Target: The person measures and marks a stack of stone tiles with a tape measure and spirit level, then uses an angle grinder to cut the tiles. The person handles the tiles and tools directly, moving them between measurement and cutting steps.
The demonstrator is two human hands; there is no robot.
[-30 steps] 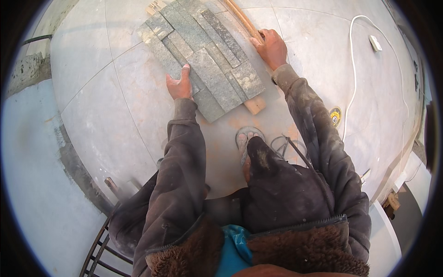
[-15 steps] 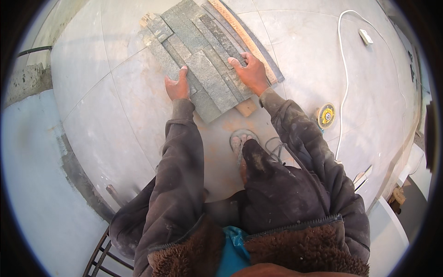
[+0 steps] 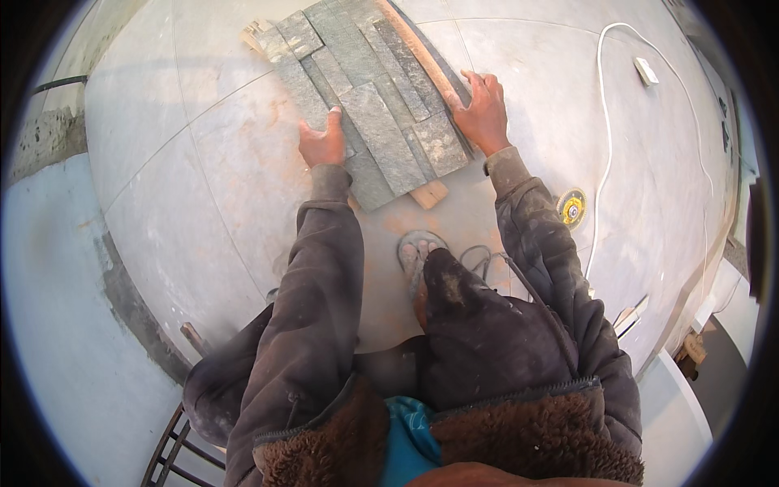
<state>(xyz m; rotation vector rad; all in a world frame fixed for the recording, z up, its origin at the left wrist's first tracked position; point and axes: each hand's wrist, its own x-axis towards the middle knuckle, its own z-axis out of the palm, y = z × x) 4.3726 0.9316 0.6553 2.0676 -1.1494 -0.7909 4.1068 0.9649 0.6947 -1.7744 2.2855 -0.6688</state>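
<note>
One panel [image 3: 380, 122]: left fingers [image 3: 333, 122], right fingers [image 3: 490, 84] by opposite edges, floor [image 3: 235, 162] stretching leftward.

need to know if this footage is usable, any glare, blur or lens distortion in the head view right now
In the head view, the fisheye rim fades to black and floor joints bow; also in the head view, light is bright and pale, a hazy smear softens the area above the left knee, yet the stone panel keeps readable texture.
</note>
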